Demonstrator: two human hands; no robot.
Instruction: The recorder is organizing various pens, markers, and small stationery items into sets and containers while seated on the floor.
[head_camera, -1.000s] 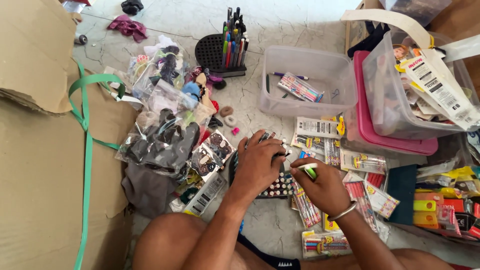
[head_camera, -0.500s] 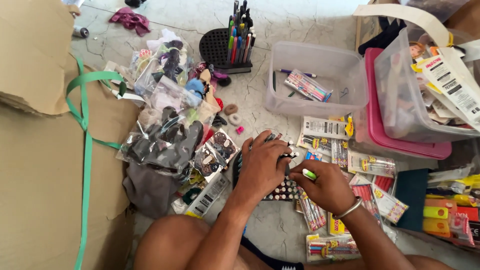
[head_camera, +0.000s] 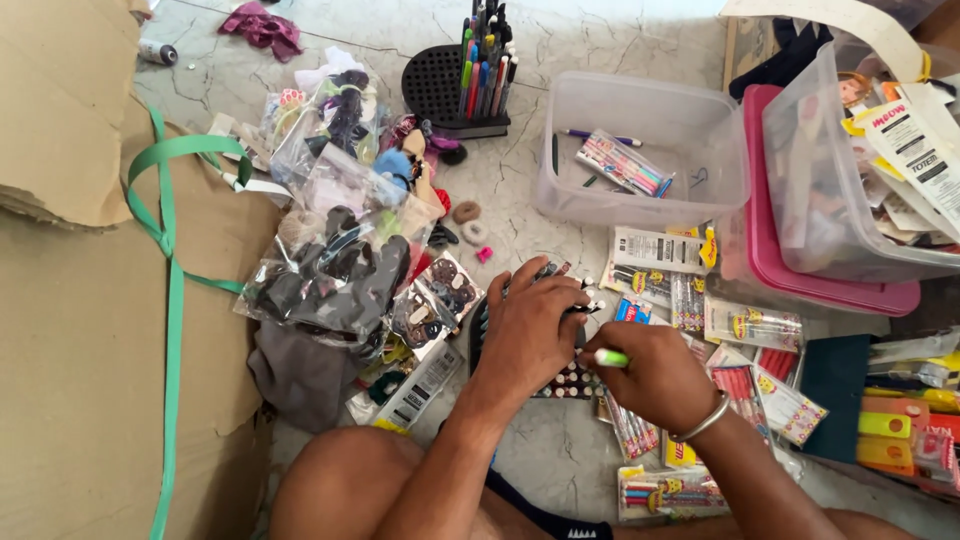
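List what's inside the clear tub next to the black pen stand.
The clear tub holds a packet of coloured pens, a loose purple pen, a dark green pen and a small blue squiggle by the right wall. The frosted walls blur anything against them.

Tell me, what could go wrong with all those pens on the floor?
The left hand presses on the flat black tray of upright pens; a push sideways might tip some out. The right hand pinches a thin green-and-white pen close to that tray, so it could knock the pen tops. Clear packets of coloured pens lie under the right wrist and might get crushed or slide on the smooth stone floor.
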